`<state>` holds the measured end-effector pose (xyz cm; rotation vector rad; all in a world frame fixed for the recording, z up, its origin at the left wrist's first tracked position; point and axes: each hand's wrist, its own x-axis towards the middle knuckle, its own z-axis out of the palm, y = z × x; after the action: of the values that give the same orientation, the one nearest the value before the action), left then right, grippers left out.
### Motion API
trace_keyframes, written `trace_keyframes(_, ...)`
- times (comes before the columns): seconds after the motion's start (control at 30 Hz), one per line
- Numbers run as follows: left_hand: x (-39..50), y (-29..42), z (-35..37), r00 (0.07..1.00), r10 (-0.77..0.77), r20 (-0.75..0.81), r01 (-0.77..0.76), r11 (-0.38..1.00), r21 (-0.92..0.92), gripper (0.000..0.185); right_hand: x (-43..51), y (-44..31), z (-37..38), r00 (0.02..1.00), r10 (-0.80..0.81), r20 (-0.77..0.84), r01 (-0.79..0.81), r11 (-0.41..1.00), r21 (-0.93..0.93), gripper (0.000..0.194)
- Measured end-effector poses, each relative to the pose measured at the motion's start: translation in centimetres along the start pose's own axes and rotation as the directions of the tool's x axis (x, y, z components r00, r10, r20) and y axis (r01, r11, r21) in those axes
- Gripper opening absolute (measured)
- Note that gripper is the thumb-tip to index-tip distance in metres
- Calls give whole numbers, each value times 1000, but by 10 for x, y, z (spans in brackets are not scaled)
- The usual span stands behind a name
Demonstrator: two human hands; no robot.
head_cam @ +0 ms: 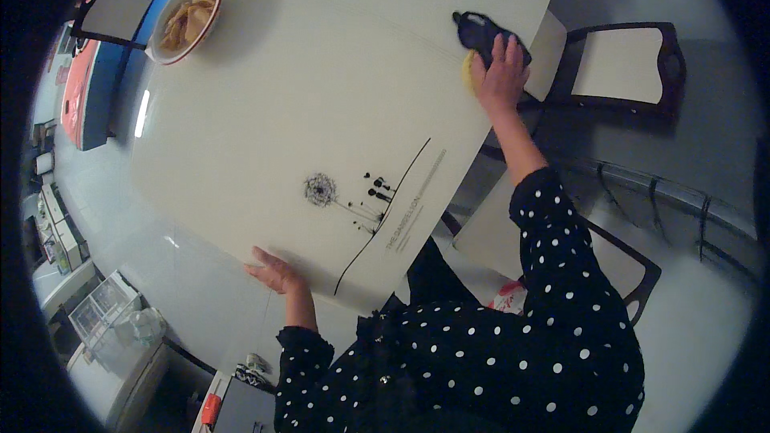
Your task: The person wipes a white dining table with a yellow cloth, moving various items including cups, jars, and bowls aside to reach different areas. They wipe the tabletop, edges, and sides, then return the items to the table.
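Observation:
My right hand (503, 77) lies over a crumpled dark cloth (479, 30) near the right edge of the pale table (252, 126). Its fingers rest on the cloth, while a yellow piece (468, 72) pokes out beside the thumb. What that yellow piece is stays partly hidden under the hand. At the near left edge of the table is my left hand (278, 272), empty, thumb and fingers apart. A printed dandelion (320, 190), small figures and lettering mark the tabletop between the hands.
A red-rimmed bowl (218, 9) of brownish food pieces stands at the table's far left corner. Chairs with dark frames, one with a pale back panel (619, 66), line the right side. Clear plastic drawers (105, 307) and a low cabinet (240, 403) are at lower left.

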<state>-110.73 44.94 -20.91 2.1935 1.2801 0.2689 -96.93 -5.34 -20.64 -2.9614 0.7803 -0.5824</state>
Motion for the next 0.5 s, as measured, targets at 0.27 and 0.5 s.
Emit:
trace_keyframes(0.27,-3,7,-7,996,28,89,-7,972,-237,89,-118,-84,-57,971,-218,99,203,968,145,69)
trace_keyframes(0.5,19,-47,-44,877,111,467,175,832,-527,75,-245,-173,-108,837,-513,191,407,816,410,74)
